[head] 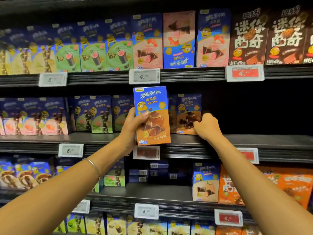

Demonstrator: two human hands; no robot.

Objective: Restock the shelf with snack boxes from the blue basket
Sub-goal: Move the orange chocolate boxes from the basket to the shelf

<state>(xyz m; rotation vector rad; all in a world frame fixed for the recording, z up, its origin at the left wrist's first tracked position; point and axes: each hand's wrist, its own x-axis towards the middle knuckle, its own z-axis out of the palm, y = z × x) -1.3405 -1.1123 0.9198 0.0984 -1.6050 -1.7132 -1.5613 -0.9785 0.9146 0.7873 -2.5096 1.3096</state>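
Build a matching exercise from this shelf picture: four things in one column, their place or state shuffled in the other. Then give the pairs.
1. left hand
2. right hand
3. middle pink box
4. bracelet

A. upside down on the top shelf
B. worn on the left arm
C. holds the orange box up before the shelves
D. grips a brown box standing on the middle shelf

Pairs: 1-C, 2-D, 3-A, 4-B

We record that the left arm (67, 180) and the right arm (254, 167) are both bare along their whole visible length, and that the only item worn is one thin, plain, silver-coloured bangle (93, 165) sitting around the left forearm just behind the wrist.
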